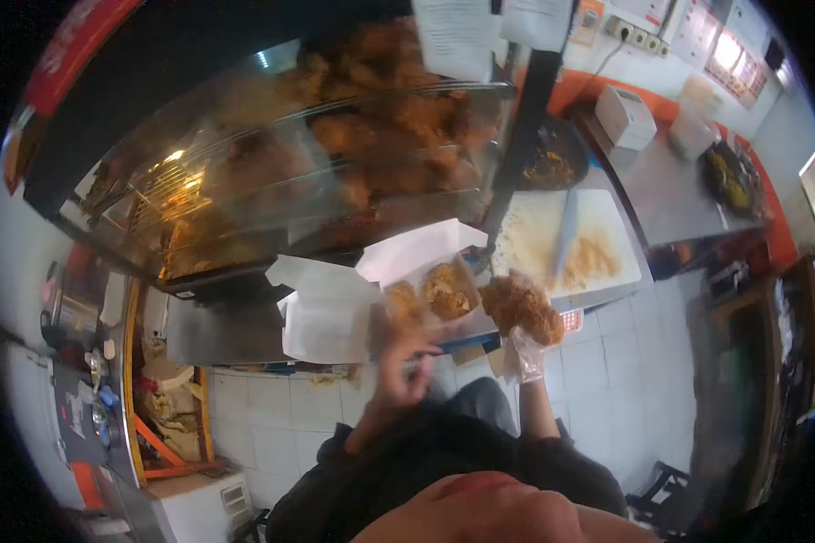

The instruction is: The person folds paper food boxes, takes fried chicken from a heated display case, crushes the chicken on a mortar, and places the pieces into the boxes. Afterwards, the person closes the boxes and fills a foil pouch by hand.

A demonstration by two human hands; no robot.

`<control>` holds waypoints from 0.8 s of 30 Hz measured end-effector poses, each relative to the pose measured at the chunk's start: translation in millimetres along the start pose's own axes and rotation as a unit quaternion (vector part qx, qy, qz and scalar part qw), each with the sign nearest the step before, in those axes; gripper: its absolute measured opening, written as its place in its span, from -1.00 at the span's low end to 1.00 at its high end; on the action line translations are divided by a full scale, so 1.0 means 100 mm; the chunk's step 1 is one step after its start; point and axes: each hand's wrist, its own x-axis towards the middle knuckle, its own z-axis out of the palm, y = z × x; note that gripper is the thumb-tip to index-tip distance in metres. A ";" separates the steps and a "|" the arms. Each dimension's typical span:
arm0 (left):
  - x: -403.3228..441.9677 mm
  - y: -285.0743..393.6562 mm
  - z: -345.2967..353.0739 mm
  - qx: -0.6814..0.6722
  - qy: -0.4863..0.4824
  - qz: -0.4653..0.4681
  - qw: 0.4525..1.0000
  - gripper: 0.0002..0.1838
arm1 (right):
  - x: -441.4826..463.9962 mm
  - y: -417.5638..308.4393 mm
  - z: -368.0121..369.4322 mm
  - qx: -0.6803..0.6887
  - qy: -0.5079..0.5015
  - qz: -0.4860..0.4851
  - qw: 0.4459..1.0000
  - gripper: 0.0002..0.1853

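Observation:
My right hand (525,353), in a clear plastic glove, holds a large piece of fried chicken (522,308) beside the cutting board. My left hand (403,366) is blurred in front of an open white box (417,245); its fingers are smeared by motion. Pieces of fried chicken (445,291) lie inside that box. To its left stands a second open white box (328,321), its lid raised.
A white cutting board (525,235) with crumbs bears a knife (566,237). Behind the boxes rises a glass display case (272,195) with fried chicken on its shelves. A dark pan (552,161) sits behind the board. A steel counter (675,185) extends at the right.

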 end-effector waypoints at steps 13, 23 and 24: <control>0.82 -0.11 0.45 0.227 -0.068 -0.012 0.972 -0.83 | 3.44 -0.92 -0.57 -0.594 -0.133 -0.180 0.773 -0.55; 1.43 0.16 1.25 0.149 0.026 -0.163 0.975 -0.84 | 4.53 -1.29 -0.48 -0.599 -0.112 -0.117 0.784 -0.49; 1.42 0.18 1.25 0.146 0.086 -0.215 0.962 -0.82 | 4.77 -1.28 -0.62 -0.646 -0.258 -0.282 0.661 -0.55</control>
